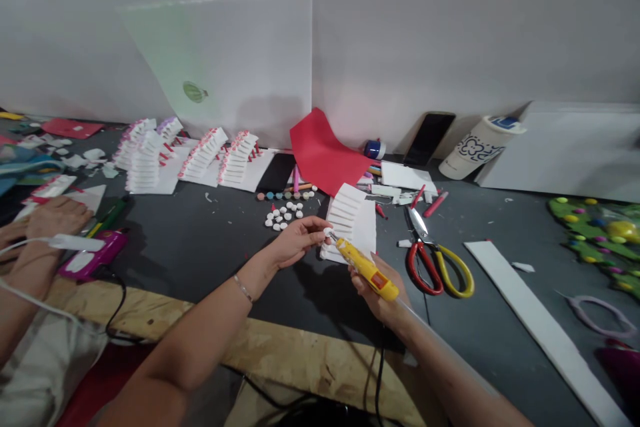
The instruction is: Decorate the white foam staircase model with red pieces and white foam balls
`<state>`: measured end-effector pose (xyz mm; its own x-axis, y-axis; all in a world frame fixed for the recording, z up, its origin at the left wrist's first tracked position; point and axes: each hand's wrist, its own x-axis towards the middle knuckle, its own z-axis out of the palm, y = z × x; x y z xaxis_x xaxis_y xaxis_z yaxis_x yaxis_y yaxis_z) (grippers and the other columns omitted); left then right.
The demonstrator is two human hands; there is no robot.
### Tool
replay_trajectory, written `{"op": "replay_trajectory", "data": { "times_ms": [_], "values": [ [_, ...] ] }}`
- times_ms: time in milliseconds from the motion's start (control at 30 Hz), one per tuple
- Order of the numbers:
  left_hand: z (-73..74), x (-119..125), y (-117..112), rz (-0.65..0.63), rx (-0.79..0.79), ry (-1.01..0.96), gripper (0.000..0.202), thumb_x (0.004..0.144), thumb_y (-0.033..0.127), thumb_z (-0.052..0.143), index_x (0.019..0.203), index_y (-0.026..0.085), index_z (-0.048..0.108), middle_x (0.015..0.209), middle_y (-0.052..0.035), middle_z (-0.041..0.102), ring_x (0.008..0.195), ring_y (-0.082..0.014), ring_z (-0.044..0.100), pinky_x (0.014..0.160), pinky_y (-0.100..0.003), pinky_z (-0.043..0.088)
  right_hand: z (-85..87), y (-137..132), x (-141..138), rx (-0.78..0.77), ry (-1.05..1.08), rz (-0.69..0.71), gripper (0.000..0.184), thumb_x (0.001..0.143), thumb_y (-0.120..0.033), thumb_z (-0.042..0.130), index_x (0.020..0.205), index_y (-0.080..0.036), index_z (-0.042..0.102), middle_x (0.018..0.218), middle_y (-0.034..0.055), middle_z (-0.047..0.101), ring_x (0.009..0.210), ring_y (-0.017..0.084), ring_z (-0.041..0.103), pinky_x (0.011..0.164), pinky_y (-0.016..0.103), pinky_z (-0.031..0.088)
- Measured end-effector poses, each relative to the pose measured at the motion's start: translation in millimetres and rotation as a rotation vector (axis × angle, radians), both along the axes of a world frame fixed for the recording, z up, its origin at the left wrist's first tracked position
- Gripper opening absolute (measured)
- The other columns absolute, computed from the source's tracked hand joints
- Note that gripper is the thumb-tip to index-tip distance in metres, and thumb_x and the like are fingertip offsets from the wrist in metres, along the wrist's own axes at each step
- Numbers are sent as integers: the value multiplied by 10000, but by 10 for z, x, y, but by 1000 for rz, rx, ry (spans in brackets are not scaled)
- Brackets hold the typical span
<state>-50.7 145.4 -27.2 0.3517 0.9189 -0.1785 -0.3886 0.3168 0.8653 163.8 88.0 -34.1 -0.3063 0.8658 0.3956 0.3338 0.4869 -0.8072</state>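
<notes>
Right hand (376, 293) has a firm grip on a yellow glue gun (367, 269), slanting up-left, its nozzle just short of a small white piece (328, 233). The left hand (295, 243) pinches that piece, right by a slatted white card (353, 227).

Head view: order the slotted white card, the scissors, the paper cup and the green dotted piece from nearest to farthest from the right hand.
From the right hand:
1. Slotted white card, just ahead, slightly left.
2. Red-and-yellow-handled scissors, to the right.
3. Paper cup, farther right, by the wall.
4. Green dotted piece, at the far right edge.
</notes>
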Motion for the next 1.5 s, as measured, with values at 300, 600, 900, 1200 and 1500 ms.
{"op": "replay_trajectory", "data": {
  "times_ms": [300,600,900,1200,1500],
  "values": [
    [16,-2,7,12,17,-5,350,592,288,918,829,135,711,787,-13,711,734,-97,660,732,-208,496,59,22,-7,-11,-38,12,340,917,-487,511,679,-246,539,612,-3,534,527,150,514,499,287,441],
    [14,-1,-2,3,9,-8,355,578,284,922,825,142,711,774,-4,706,728,-104,665,739,-223,500,73,34,7,29,-38,-16,339,926,-462,503,654,-259,491,566,-16,506,492,149,484,474,288,405],
    [28,-7,1,-1,15,5,341,592,283,912,825,138,710,759,-12,705,711,-100,649,725,-221,482,44,35,22,36,-65,9,340,914,-452,535,637,-257,500,568,-11,509,491,160,486,487,299,406],
    [16,-11,6,-8,18,-15,354,586,283,917,830,135,707,767,-7,704,731,-107,662,737,-225,491,37,35,37,43,-84,-11,372,935,-492,502,657,-247,532,568,-8,524,500,154,494,486,289,415],
    [27,-12,-3,-23,8,15,361,595,283,911,846,126,705,757,-7,704,697,-94,646,705,-214,479,36,37,43,121,-118,13,371,967,-459,478,668,-241,499,571,-12,520,483,144,484,480,278,400]
  ]
}}
